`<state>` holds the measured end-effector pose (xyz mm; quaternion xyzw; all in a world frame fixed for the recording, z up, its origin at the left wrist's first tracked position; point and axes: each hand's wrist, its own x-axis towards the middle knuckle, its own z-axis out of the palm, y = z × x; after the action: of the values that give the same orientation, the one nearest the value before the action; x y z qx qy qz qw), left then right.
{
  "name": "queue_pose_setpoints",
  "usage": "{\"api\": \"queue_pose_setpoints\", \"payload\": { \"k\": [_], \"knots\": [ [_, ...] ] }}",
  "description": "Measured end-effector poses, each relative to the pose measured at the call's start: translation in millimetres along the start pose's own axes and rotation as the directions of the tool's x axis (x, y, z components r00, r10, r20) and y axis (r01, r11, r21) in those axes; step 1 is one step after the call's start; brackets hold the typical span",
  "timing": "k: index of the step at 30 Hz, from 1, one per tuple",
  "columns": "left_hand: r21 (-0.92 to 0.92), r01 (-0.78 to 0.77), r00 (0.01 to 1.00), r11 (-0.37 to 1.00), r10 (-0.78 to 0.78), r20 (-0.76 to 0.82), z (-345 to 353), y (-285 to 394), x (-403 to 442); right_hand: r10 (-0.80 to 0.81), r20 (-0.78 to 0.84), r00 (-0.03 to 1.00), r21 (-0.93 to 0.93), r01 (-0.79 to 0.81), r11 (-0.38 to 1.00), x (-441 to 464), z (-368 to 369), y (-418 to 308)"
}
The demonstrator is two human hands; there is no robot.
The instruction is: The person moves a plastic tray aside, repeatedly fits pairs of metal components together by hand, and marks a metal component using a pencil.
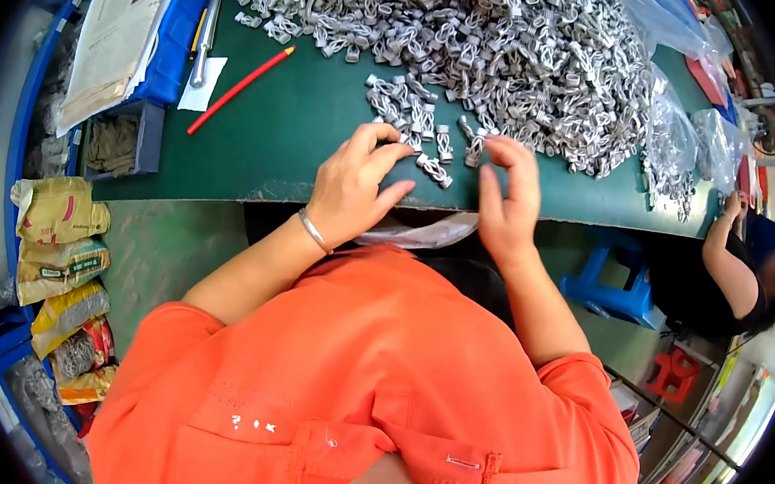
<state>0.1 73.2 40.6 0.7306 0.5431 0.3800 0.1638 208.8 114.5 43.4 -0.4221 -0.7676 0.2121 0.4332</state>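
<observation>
A big heap of small grey coiled cable bundles [547, 68] covers the far part of the green table. Several loose bundles lie apart from it near the front edge. My left hand [354, 180] is over the table edge, thumb and fingers apart, its fingertips at the left side of these loose pieces. One cable bundle [433, 170] lies between my hands, and another bundle [444, 144] sits just behind it. My right hand [511, 193] has thumb and fingers spread, its fingertips close beside a bundle [474, 149]; I cannot tell whether they touch it.
A red pencil [240, 90] lies on the green table [258, 154] at left, near a blue tray [167, 61] with papers. Clear plastic bags [675, 119] are at right. Beyond them, a person's arm [730, 260] reaches the table by a blue stool [617, 276]. Sacks [62, 212] stand at left.
</observation>
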Motion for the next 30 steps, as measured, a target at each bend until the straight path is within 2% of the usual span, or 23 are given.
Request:
{"api": "queue_pose_setpoints", "payload": {
  "k": [1, 3, 5, 7, 10, 11, 12, 14, 16, 17, 19, 20, 21, 23, 25, 27, 28, 30],
  "knots": [
    [-0.001, -0.004, 1.0, 1.0, 0.004, -0.025, 2, -2, 0, 0.097, -0.057, 0.994, 0.025, -0.096, 0.995, -1, -4, 2],
    [0.007, 0.012, 1.0, 1.0, -0.012, -0.026, 4, 0, -1, 0.071, 0.0, 0.997, -0.012, -0.071, 0.997, -3, -6, 3],
    [0.028, -0.018, 0.998, 0.999, 0.02, -0.059, 5, -1, -1, -0.057, 0.144, 0.988, -0.048, 0.065, 0.997, -5, 1, -6],
    [0.016, -0.01, 0.999, 1.0, 0.011, -0.05, 5, 0, -2, -0.08, 0.178, 0.981, -0.136, 0.105, 0.985, -8, 10, -8],
    [-0.14, 0.03, 0.999, 0.99, -0.036, -0.039, 1, 3, -4, -0.109, 0.148, 0.983, -0.097, 0.124, 0.988, -12, 14, -3],
    [-0.136, 0.034, 0.999, 0.99, -0.038, -0.033, -1, 5, -5, -0.062, 0.146, 0.987, 0.003, 0.062, 0.998, -14, 13, -6],
    [-0.209, 0.057, 0.998, 0.976, -0.054, 0.024, -2, 5, -5, -0.015, 0.149, 0.989, 0.103, 0.0, 0.995, -14, 11, -9],
    [-0.36, 0.147, 0.987, 0.921, -0.115, 0.11, -4, 11, -5, 0.022, 0.15, 0.988, 0.168, -0.048, 0.985, -17, 8, -19],
    [-0.398, 0.171, 0.983, 0.901, -0.127, 0.134, -4, 11, -6, 0.087, 0.147, 0.985, 0.294, -0.127, 0.947, -22, 9, -18],
    [-0.437, 0.192, 0.978, 0.879, -0.136, 0.156, -4, 12, -7, 0.09, 0.148, 0.985, 0.295, -0.131, 0.946, -24, 10, -18],
    [-0.475, 0.219, 0.974, 0.852, -0.162, 0.158, -5, 14, -7, 0.35, 0.195, 0.916, 0.598, -0.394, 0.698, -28, 12, -21],
    [-0.465, 0.214, 0.973, 0.859, -0.147, 0.177, -7, 14, -7, 0.427, 0.331, 0.841, 0.618, -0.535, 0.576, -27, 5, -24],
    [-0.455, 0.209, 0.972, 0.865, -0.132, 0.196, -9, 15, -7, 0.428, 0.33, 0.842, 0.62, -0.535, 0.575, -28, 2, -21],
    [-0.463, 0.223, 0.968, 0.858, -0.14, 0.207, -10, 18, -8, 0.402, 0.547, 0.734, 0.643, -0.676, 0.36, -31, -1, -15],
    [-0.47, 0.238, 0.964, 0.85, -0.149, 0.219, -10, 21, -9, 0.401, 0.55, 0.732, 0.673, -0.673, 0.305, -34, 2, -14],
    [-0.613, 0.275, 0.96, 0.74, -0.183, 0.21, -8, 22, -11, 0.345, 0.528, 0.776, 0.755, -0.615, 0.228, -39, 7, -11],
    [-0.613, 0.278, 0.96, 0.74, -0.185, 0.212, -8, 23, -11, 0.346, 0.529, 0.775, 0.755, -0.616, 0.225, -39, 8, -13],
    [-0.605, 0.211, 0.973, 0.768, -0.109, 0.201, -10, 25, -10, 0.346, 0.454, 0.821, 0.772, -0.556, 0.307, -39, 8, -18]
  ]
}}
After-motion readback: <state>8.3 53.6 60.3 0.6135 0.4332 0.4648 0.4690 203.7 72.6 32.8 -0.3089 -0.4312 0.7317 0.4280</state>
